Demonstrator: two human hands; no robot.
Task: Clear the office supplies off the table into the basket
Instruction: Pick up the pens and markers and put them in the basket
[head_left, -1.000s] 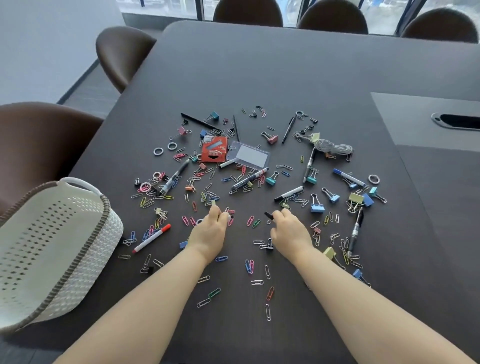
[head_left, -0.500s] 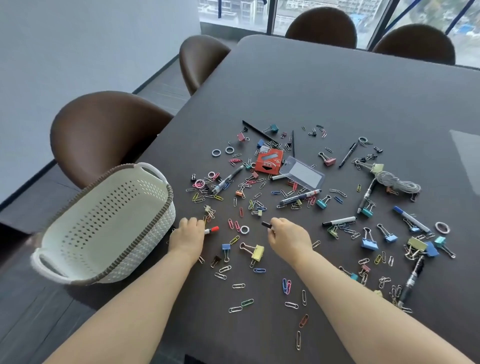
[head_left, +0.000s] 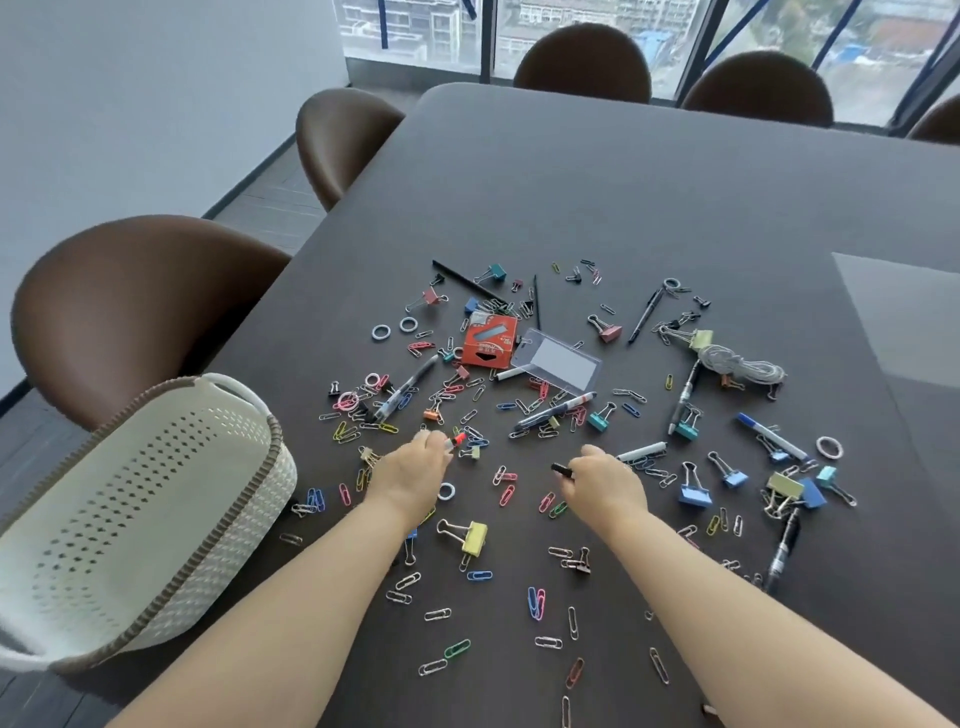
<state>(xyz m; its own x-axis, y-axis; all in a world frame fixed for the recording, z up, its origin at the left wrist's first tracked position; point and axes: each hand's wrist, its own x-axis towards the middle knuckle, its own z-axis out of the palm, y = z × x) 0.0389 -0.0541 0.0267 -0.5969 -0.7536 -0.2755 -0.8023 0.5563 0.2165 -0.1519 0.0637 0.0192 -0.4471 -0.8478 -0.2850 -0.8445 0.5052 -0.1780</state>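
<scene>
Facing windows (head_left: 415, 31) stands a dark table (head_left: 623, 197); left grip (head_left: 415, 470) pinches red-capped marker (head_left: 457, 441), right grip (head_left: 605, 480) black item (head_left: 562, 469).

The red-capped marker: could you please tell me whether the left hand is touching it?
Touching. The head view shows the left hand with its fingers curled round the red-capped marker, with only its red end poking out.

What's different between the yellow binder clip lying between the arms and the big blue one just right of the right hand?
Colour: the yellow binder clip is pale yellow, the blue binder clip light blue. Pose: the yellow one's wire handles point left, the blue one's point away from the person. Both lie loose on the table.
</scene>
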